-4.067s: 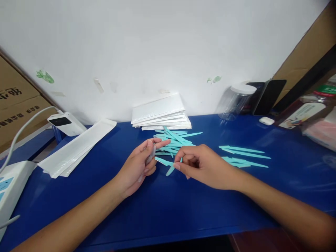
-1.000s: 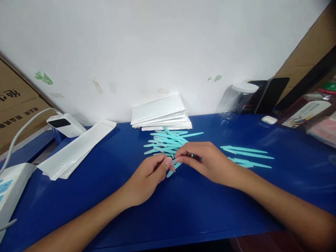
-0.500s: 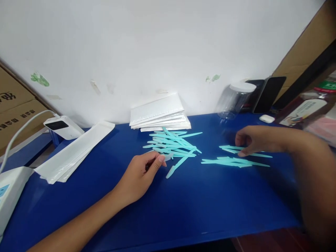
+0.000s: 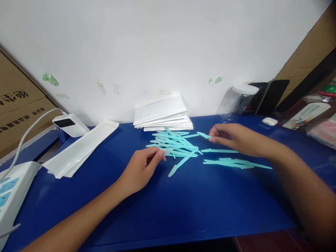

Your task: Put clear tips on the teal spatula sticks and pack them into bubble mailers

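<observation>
My left hand (image 4: 145, 164) pinches a small clear plastic cap (image 4: 168, 151) between thumb and fingertips, at the near left edge of a loose pile of turquoise eyebrow razors (image 4: 173, 141). To the right of the pile, my right hand (image 4: 231, 138) is closed on one eyebrow razor (image 4: 203, 135), whose end points left toward the pile. Below that hand, a single razor (image 4: 219, 151) lies on the table, partly covered by the hand. Nearer to me is a small row of several razors (image 4: 233, 162).
White padded envelopes (image 4: 160, 112) are stacked against the wall, with more (image 4: 81, 150) at left. Beyond them stand a white device (image 4: 70, 124) with a cable and a power strip (image 4: 21, 189). A clear jar (image 4: 233, 105), phone (image 4: 273, 97), earbud case (image 4: 269, 121) and bottle (image 4: 307, 112) are at right.
My right hand has moved left and picked up an eyebrow razor from the upper group on the right. My left hand stays nearly in place with the cap. The view has shifted slightly.
</observation>
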Motion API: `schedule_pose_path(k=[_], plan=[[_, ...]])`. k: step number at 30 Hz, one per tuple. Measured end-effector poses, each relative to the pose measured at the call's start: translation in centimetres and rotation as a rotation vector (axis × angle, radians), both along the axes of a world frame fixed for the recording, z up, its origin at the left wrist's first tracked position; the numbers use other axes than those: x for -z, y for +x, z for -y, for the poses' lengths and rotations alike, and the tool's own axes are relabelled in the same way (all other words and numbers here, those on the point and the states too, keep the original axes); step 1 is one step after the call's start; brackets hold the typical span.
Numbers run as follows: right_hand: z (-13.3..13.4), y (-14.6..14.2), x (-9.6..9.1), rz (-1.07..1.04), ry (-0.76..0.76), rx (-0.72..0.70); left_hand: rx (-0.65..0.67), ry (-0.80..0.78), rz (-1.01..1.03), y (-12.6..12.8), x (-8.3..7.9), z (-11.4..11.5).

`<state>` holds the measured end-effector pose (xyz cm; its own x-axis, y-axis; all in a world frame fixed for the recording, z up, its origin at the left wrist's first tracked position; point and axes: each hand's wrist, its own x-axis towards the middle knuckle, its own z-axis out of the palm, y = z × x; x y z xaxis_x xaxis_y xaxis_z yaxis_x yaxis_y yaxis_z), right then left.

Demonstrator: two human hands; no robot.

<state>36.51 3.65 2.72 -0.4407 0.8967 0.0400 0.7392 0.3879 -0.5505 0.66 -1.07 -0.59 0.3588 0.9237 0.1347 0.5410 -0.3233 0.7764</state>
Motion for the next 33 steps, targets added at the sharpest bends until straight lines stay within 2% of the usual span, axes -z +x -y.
schedule_pose_path(k=[2, 5, 10, 15, 24, 33], plan=[[0.7, -1.5, -0.4, -0.125, 0.019, -0.009, 0.002, -0.010, -0.001, 0.0, 0.0, -0.1], [1.6, -3.7, -0.5, -0.259, -0.052, -0.059, 0.009, -0.008, -0.004, 0.0, -0.1, -0.1], [2.5, -5.7, 0.1, -0.306, -0.042, -0.144, 0.027, 0.016, -0.017, 0.2, 0.0, -0.1], [2.6, -6.0, 0.3, -0.304, -0.056, -0.174, 0.042, 0.043, -0.035, 0.2, 0.0, -0.1], [2.9, -6.3, 0.1, -0.293, 0.052, -0.148, 0.047, 0.047, -0.031, 0.2, 0.0, 0.1], [2.9, -6.3, -0.1, -0.368, 0.113, -0.126, 0.051, 0.023, -0.019, 0.2, 0.0, 0.0]])
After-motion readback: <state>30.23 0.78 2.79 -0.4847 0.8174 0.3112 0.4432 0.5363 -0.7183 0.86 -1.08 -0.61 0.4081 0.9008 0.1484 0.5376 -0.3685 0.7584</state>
